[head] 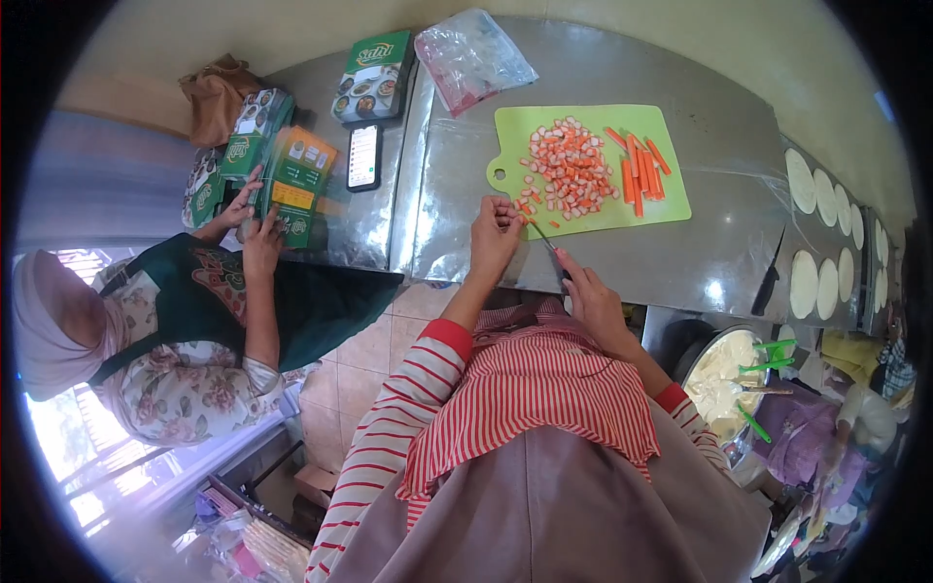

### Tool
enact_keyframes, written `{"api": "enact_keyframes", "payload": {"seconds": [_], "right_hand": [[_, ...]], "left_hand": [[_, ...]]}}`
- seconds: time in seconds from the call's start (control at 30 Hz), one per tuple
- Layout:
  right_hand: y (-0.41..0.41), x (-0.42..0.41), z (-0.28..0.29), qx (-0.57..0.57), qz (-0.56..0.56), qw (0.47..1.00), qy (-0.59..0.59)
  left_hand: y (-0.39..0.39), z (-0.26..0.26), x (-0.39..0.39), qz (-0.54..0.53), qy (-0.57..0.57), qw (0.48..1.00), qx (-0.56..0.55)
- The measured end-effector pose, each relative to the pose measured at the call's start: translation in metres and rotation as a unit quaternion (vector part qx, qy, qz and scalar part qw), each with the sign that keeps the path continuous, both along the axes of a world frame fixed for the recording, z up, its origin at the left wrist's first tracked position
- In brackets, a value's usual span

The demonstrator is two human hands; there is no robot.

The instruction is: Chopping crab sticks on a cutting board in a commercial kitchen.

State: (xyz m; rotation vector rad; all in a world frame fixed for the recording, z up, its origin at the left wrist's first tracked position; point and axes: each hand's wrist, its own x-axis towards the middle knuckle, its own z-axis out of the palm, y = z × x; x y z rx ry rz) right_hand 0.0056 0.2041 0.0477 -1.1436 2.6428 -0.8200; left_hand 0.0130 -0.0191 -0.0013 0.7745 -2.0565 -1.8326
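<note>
My right hand [592, 291] grips the handle of a small knife [543, 237], its blade angled over the front edge of a light green cutting board [594, 222]. Beside the blade tip, my left hand [493, 229] is at the board's front left corner with its fingers bent together. Small orange-red bits lie at those fingertips; whether the fingers pinch one is hidden. A heap of diced crab sticks [568, 167] covers the middle of the board. Several longer crab stick pieces [641, 171] lie to its right.
The board rests on a steel table [452, 167] with a clear plastic bag [474, 58], a phone [364, 158] and a printed box [372, 76]. At left, a co-worker [197, 313] handles cartons [291, 186]. Rightward are another knife [769, 280], flat dough rounds [802, 182] and a bowl of creamy mixture [721, 372].
</note>
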Motion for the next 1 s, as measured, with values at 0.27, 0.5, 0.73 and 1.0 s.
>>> {"api": "enact_keyframes", "payload": {"seconds": [0.27,0.5,0.73,1.0], "right_hand": [[-0.015,-0.005,-0.002,-0.004,-0.001,1.000,-0.002],[-0.014,-0.008,-0.010,-0.015,0.002,1.000,-0.009],[-0.014,-0.011,-0.014,0.003,0.015,1.000,0.008],[0.004,-0.008,0.000,0.000,0.009,1.000,-0.014]], "left_hand": [[0.001,0.004,0.000,0.004,-0.007,1.000,-0.010],[0.002,0.005,0.000,0.011,-0.011,1.000,0.000],[0.001,0.001,-0.002,0.011,0.000,1.000,-0.012],[-0.003,0.001,0.001,-0.020,-0.022,0.999,-0.038]]}}
